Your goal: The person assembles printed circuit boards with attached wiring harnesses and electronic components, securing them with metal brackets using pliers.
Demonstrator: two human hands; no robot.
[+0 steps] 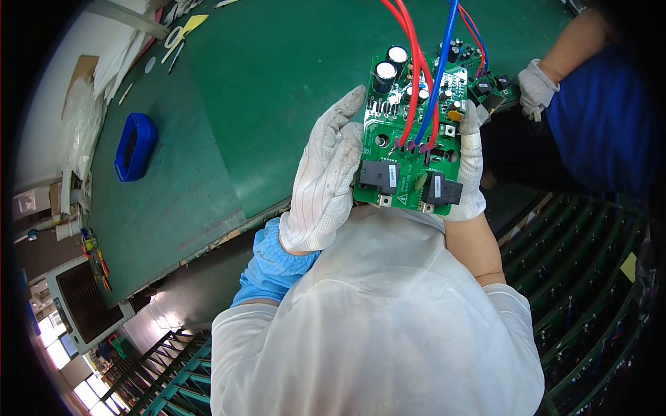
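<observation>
Both gloved hands pinch a green circuit board (409,132) by its edges: left hand (326,177) along the left side, right hand (470,163) right, red and blue wires (420,62) trailing far.

The red and blue wires (416,62) run off the top edge, ends apparently unseen.

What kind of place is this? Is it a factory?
Probably an electronics assembly workshop: gloved hands hold a green circuit board with red and blue wires over a green workbench, beside a co-worker's gloved hand.
</observation>
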